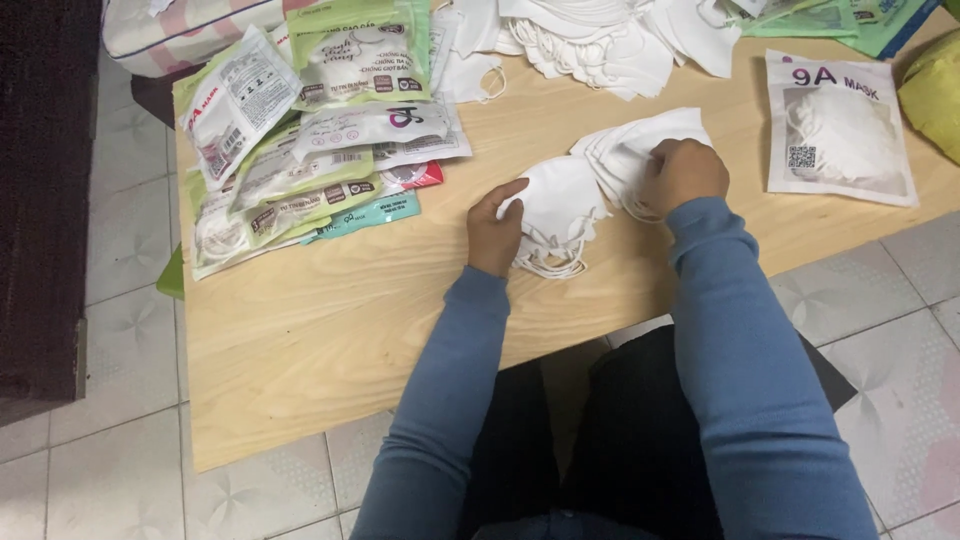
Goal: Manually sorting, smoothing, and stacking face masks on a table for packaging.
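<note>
A fanned stack of white folded face masks (630,145) lies on the light wooden table (330,310). My left hand (493,228) grips one white mask (555,195) at its left edge, with ear loops hanging below it. My right hand (682,172) rests curled on top of the mask stack, fingers closed on the masks. Both arms wear blue sleeves.
A heap of filled mask packets in green, white and teal (300,130) lies at the table's left. One white packed mask pouch (838,128) lies at the right. More loose white masks (590,40) pile at the back. A yellow bag (935,90) sits at far right. Tiled floor surrounds the table.
</note>
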